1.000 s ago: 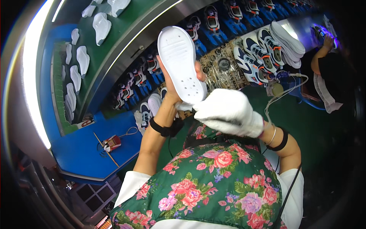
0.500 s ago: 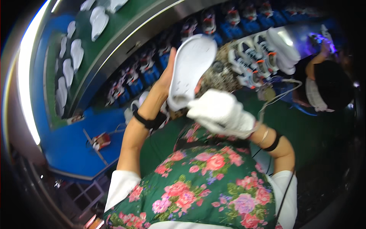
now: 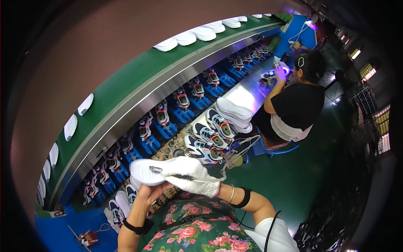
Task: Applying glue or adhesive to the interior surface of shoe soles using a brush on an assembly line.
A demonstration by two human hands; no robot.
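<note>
Since a moment ago I see the white sole [image 3: 145, 171] has dropped from upright to lying flat. My left hand [image 3: 152, 192] grips it from beneath, fingers closed; my gloved right hand [image 3: 191, 176] presses on top, closed on a thin tool. Finished sneakers [image 3: 205, 145] crowd the counter [image 3: 247, 96] just beyond.

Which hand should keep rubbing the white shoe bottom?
Probably the right hand: its white glove lies on the white shoe sole. The bare left hand grips the sole from below.

Sneakers on blue stands [image 3: 161, 122], white soles on green belt [image 3: 201, 33] (upper level), seated co-worker [image 3: 294, 105]
</note>
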